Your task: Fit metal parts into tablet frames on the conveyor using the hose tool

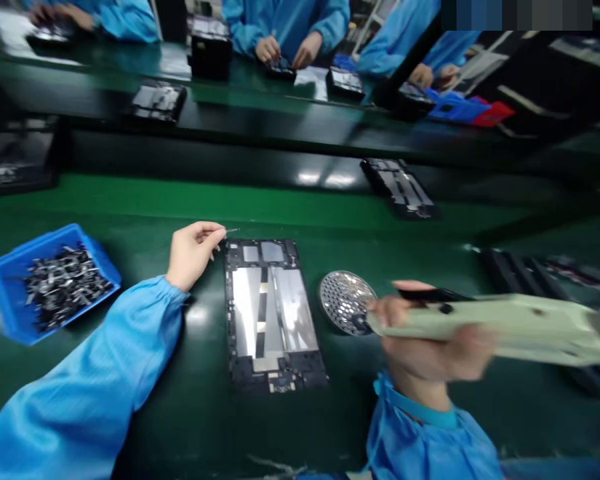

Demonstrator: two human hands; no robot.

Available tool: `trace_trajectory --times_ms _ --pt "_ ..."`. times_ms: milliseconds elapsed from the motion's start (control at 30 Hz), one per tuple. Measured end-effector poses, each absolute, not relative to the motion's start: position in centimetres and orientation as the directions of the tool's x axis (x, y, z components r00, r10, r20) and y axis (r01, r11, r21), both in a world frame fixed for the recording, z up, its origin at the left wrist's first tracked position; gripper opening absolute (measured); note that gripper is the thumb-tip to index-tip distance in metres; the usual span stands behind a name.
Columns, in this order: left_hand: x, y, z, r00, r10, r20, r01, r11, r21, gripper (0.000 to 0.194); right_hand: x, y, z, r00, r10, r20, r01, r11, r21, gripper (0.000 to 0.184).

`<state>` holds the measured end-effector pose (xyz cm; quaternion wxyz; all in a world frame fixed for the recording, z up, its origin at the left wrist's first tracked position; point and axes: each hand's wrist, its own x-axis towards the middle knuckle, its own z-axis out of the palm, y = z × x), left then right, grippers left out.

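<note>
Head view: the opened device (275, 313) is laid at centre, long axis near-vertical. A thin piece (233, 230) is pinched by the left hand (193, 253), thumb against finger; at right, a sideways tool (530, 328) is clasped by the right hand (435, 350), fingers curled.

We see an opened tablet (275, 313), black with silver panels (297, 310) and a tan-banded black strip (263, 307). Left of the tablet, a blue bin (5, 297) holds black-and-silver parts (67, 283); right of it are a silver, round-dotted dish (347, 300) and a pale green electric screwdriver (530, 327). Our sleeves (100, 380) are blue, the surface (180, 420) dark green.
</note>
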<state>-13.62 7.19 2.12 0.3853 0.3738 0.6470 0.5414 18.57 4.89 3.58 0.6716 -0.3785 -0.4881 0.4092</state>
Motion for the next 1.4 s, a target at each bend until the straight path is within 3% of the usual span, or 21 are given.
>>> trace_trajectory --times_ms 100,233,433,767,1000,1400 --pt "-14.5 8.6 1.8 -0.399 0.893 -0.208 -0.019 0.219 0.976 0.011 18.9 5.0 4.9 0.215 0.920 0.328 -0.162 0.365 -0.917 0.065" --pt "-14.3 9.0 1.3 -0.279 0.910 -0.308 0.037 0.331 0.943 0.006 17.7 5.2 6.5 0.165 0.930 0.328 -0.149 0.353 -0.924 0.068" --pt "-13.8 9.2 0.2 -0.238 0.950 -0.203 0.237 0.260 0.936 0.011 13.9 5.8 7.4 0.043 0.950 0.308 -0.223 0.310 -0.924 0.067" --pt "-14.1 9.5 -0.7 -0.143 0.970 -0.196 0.309 0.232 0.922 0.009 2.9 11.1 7.5 -0.149 0.952 0.267 -0.332 0.206 -0.921 0.057" --pt "-13.7 9.6 -1.2 -0.154 0.970 -0.186 0.328 0.228 0.917 0.010 -2.9 13.6 5.1 -0.105 0.950 0.294 -0.309 0.250 -0.918 0.051" --pt "-13.6 9.6 -1.2 -0.158 0.970 -0.186 0.350 0.231 0.908 0.009 -3.3 13.6 3.8 -0.134 0.952 0.275 -0.307 0.224 -0.925 0.049"
